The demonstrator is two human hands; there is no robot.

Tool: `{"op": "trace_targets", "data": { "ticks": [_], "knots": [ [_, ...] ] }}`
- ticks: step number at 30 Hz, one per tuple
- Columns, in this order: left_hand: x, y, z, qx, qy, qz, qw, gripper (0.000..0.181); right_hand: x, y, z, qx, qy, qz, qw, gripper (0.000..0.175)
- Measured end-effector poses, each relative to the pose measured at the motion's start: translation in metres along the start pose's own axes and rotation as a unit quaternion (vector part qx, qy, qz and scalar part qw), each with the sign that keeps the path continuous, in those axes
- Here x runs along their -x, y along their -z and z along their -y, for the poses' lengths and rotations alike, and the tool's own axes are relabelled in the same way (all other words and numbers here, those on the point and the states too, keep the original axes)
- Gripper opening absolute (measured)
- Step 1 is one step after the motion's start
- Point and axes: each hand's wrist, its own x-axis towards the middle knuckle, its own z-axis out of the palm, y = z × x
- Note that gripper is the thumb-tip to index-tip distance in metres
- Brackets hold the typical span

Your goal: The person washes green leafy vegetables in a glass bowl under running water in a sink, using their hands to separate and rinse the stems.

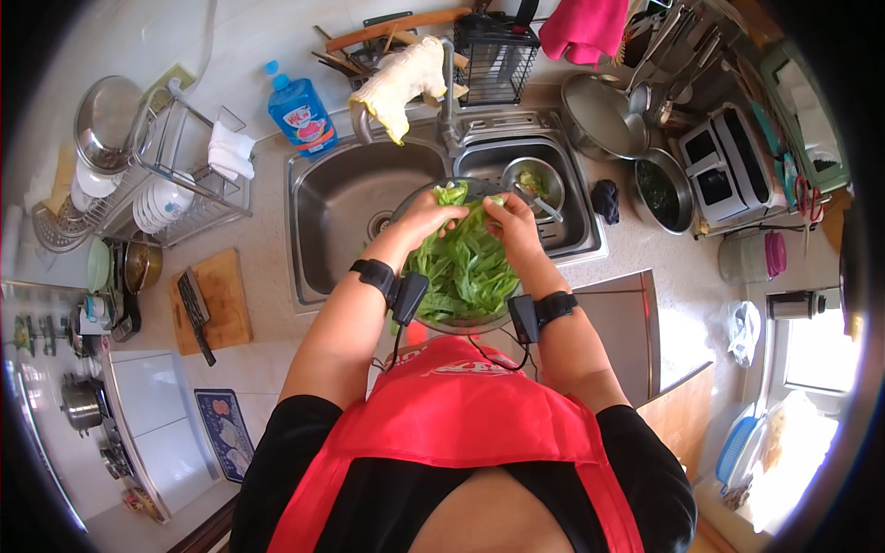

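Observation:
My left hand (pixel 430 216) grips a bunch of green leafy vegetable, its pale stem end sticking up past the thumb. Thumb and fingers of my right hand (pixel 513 220) pinch a leaf piece of the same greens. Both hands are over a large round bowl (pixel 494 326), heaped with cut or torn leafy greens (pixel 462 276). The bowl stands at the front of a double stainless steel sink (pixel 299 228), partly over its edge. In the smaller right basin sits a metal bowl (pixel 559 181) with vegetable scraps and a utensil whose light handle pokes out.
A cleaver (pixel 193 304) lies on a wooden cutting board (pixel 231 283) left of the sink. Behind stand a blue detergent bottle (pixel 299 114) and a faucet (pixel 448 104) draped with a glove (pixel 404 79). A dish rack (pixel 207 190) is left; a metal pot (pixel 686 207) with dark greens, right.

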Motion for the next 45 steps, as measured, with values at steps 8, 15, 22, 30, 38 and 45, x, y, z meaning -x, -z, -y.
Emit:
{"op": "trace_targets", "data": {
  "ticks": [8,15,22,30,38,45],
  "knots": [
    [0.0,0.001,-0.001,-0.041,-0.02,-0.023,0.999,0.015,-0.006,0.007,-0.006,0.015,-0.039,-0.015,0.999,0.022],
    [-0.005,0.002,0.009,-0.081,-0.007,-0.049,0.996,0.013,-0.014,0.014,-0.013,0.065,-0.01,0.058,0.996,0.019],
    [-0.021,0.004,0.028,-0.214,-0.026,-0.076,0.974,0.026,-0.031,0.019,-0.034,0.151,-0.043,0.018,0.987,0.026],
    [-0.049,-0.021,0.073,-0.482,-0.015,-0.132,0.866,0.042,-0.039,0.01,-0.066,0.674,0.048,0.002,0.737,0.023],
    [-0.034,-0.014,0.043,-0.264,-0.114,-0.102,0.952,0.038,-0.041,0.012,-0.041,0.657,0.212,0.075,0.719,0.021],
    [-0.016,-0.001,0.024,-0.269,-0.178,-0.037,0.946,0.045,-0.015,0.008,0.019,0.399,0.081,0.139,0.903,0.018]
  ]
}}
